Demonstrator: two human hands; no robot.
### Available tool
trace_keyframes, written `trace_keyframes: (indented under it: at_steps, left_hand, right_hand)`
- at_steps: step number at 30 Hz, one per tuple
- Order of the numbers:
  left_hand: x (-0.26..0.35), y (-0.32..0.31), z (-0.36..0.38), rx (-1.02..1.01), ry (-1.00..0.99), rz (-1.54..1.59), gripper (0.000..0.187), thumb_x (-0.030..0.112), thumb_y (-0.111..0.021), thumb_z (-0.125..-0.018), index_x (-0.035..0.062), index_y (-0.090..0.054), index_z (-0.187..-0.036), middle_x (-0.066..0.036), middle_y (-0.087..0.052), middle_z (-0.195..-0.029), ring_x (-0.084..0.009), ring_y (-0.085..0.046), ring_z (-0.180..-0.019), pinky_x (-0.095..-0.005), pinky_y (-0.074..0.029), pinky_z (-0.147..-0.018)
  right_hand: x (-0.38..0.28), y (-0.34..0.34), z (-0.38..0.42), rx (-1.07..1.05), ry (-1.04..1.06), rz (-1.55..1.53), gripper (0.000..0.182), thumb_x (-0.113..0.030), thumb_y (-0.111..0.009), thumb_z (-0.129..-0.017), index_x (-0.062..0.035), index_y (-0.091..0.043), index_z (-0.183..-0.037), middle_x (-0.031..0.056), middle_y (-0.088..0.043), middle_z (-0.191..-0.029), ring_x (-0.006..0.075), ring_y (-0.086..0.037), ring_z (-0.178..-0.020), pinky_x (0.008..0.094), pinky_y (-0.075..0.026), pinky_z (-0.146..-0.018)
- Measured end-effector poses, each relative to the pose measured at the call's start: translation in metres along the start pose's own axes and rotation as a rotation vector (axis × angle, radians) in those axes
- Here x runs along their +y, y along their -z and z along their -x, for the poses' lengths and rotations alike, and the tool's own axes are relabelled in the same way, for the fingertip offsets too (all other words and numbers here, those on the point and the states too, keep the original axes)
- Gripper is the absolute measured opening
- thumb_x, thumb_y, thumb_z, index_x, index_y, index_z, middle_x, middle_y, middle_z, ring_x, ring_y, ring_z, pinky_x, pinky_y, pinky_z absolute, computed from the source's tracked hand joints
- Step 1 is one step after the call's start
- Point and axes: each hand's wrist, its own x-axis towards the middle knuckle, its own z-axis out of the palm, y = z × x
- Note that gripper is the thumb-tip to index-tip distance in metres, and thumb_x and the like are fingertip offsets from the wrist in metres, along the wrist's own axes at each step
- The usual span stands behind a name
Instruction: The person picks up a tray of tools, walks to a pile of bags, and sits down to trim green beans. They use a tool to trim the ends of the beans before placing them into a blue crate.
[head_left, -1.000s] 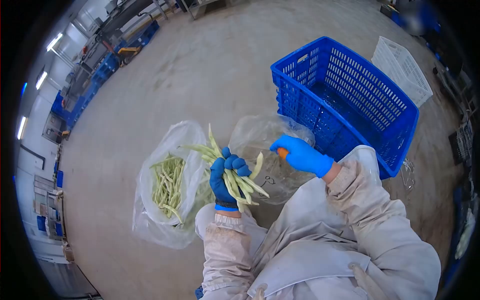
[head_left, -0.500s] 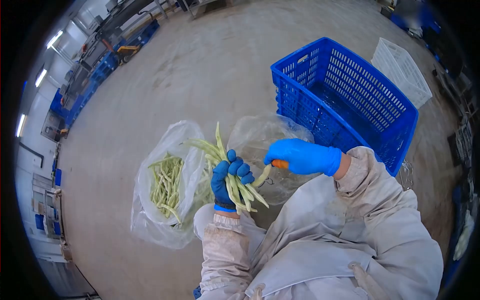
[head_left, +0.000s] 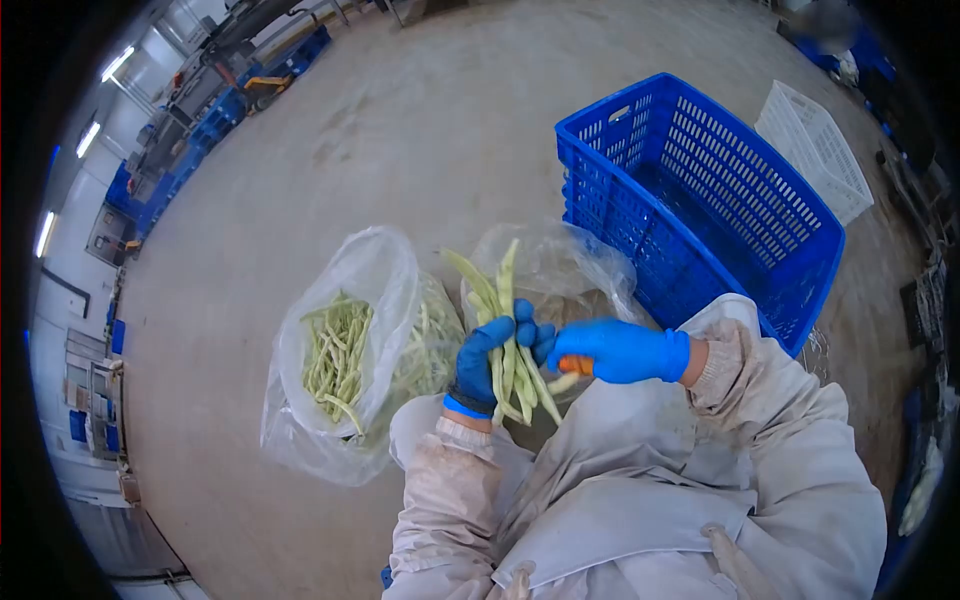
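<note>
My left hand [head_left: 487, 362], in a blue glove, is wrapped round a bunch of pale green beans [head_left: 512, 345] whose ends stick out above and below the fist. Close on its right, my right hand [head_left: 622, 350] in a bright blue glove grips an orange-handled tool [head_left: 576, 364]; its working end is too small to make out. A pale bean piece shows just below the orange handle. To the left, a clear plastic bag [head_left: 398, 265] stands open with many green beans [head_left: 338, 352] inside.
Behind my hands lies another clear bag [head_left: 545, 250]. A large blue crate [head_left: 650, 205] stands at the right, with a white crate [head_left: 815, 150] beyond it. Blue pallets and equipment line the far left wall.
My left hand has moved right with the beans, and its bunch looks thinner. My right hand has shifted right and down with the orange-handled tool. The view has turned slightly.
</note>
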Motion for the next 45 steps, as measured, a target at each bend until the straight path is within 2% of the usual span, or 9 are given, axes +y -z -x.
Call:
trace_keyframes:
  at_steps: [3,8,13,15,19,21,22,34,45]
  left_hand:
    - [-0.002,-0.003,-0.002,-0.060,-0.098,-0.132,0.029,0.019,-0.051,-0.086,0.0034,-0.050,-0.110,-0.008,-0.054,-0.083,-0.0297,-0.055,-0.102,-0.0434,-0.045,-0.092]
    - [-0.007,0.003,0.003,-0.217,0.150,-0.026,0.032,0.020,-0.055,-0.085,0.0041,-0.049,-0.111,-0.008,-0.055,-0.083,-0.0335,-0.055,-0.106,-0.0496,-0.042,-0.096]
    - [-0.012,-0.002,0.002,-0.305,0.009,0.019,0.028,0.021,-0.055,-0.086,0.0050,-0.052,-0.107,-0.008,-0.056,-0.080,-0.0304,-0.057,-0.106,-0.0510,-0.039,-0.099]
    - [-0.006,-0.002,0.002,-0.181,-0.112,0.016,0.026,0.023,-0.055,-0.085,0.0093,-0.055,-0.107,-0.004,-0.056,-0.080,-0.0264,-0.054,-0.105,-0.0492,-0.032,-0.106]
    - [0.002,-0.004,0.000,-0.354,-0.222,0.014,0.021,0.022,-0.056,-0.084,0.0086,-0.057,-0.099,-0.003,-0.058,-0.073,-0.0260,-0.055,-0.104,-0.0504,-0.022,-0.110]
    - [0.001,0.008,-0.003,-0.376,-0.258,0.038,0.022,0.022,-0.057,-0.082,0.0076,-0.057,-0.098,-0.004,-0.059,-0.073,-0.0263,-0.055,-0.106,-0.0509,-0.022,-0.110]
    - [0.002,0.012,-0.004,-0.396,-0.264,0.027,0.024,0.023,-0.059,-0.080,0.0060,-0.058,-0.098,-0.007,-0.060,-0.077,-0.0292,-0.054,-0.109,-0.0509,-0.025,-0.107]
    - [0.005,0.014,-0.009,-0.330,-0.415,-0.420,0.027,0.020,-0.065,-0.074,0.0047,-0.061,-0.096,-0.017,-0.054,-0.119,-0.0308,-0.033,-0.130,-0.0455,-0.018,-0.109]
    - [0.004,0.007,-0.002,-0.352,-0.238,-0.596,0.029,0.018,-0.065,-0.073,0.0029,-0.064,-0.098,-0.016,-0.036,-0.140,-0.0284,-0.030,-0.131,-0.0439,-0.024,-0.107]
  right_hand:
    - [0.023,-0.010,0.001,0.214,-0.117,0.262,0.022,-0.004,-0.053,-0.081,-0.0066,-0.060,-0.102,0.0183,-0.062,-0.091,0.0318,-0.061,-0.082,0.0369,-0.048,-0.070]
    - [0.059,-0.015,0.004,0.505,-0.372,-0.310,0.017,-0.004,-0.056,-0.083,-0.0035,-0.061,-0.098,0.0110,-0.064,-0.087,0.0184,-0.061,-0.078,0.0314,-0.048,-0.070]
    - [0.066,0.015,0.015,0.591,-0.439,-0.561,0.022,0.000,-0.051,-0.085,-0.0012,-0.059,-0.105,0.0090,-0.061,-0.091,0.0180,-0.058,-0.087,0.0320,-0.047,-0.081]
    - [0.075,0.016,0.021,0.443,-0.285,0.106,0.028,-0.003,-0.052,-0.087,-0.0016,-0.056,-0.114,0.0116,-0.058,-0.107,0.0219,-0.055,-0.100,0.0344,-0.043,-0.090]
    - [0.051,0.016,0.019,0.362,-0.270,0.255,0.038,-0.003,-0.054,-0.086,-0.0021,-0.050,-0.124,0.0129,-0.052,-0.122,0.0253,-0.051,-0.110,0.0359,-0.038,-0.096]
    - [0.023,0.019,0.010,0.297,-0.278,-0.794,0.046,0.000,-0.054,-0.085,-0.0032,-0.044,-0.130,0.0126,-0.050,-0.126,0.0229,-0.050,-0.112,0.0342,-0.039,-0.096]
    - [0.020,0.016,0.008,0.299,-0.277,-0.795,0.046,0.000,-0.054,-0.085,-0.0032,-0.044,-0.130,0.0126,-0.050,-0.126,0.0229,-0.050,-0.112,0.0342,-0.039,-0.096]
    - [-0.001,0.008,0.006,0.374,-0.395,-0.425,0.039,-0.005,-0.059,-0.084,-0.0015,-0.052,-0.122,0.0074,-0.059,-0.103,0.0146,-0.054,-0.094,0.0297,-0.043,-0.087]
    - [0.015,-0.001,-0.006,0.326,-0.332,0.002,0.022,-0.009,-0.059,-0.075,-0.0035,-0.065,-0.096,0.0086,-0.063,-0.093,0.0290,-0.058,-0.084,0.0362,-0.046,-0.077]
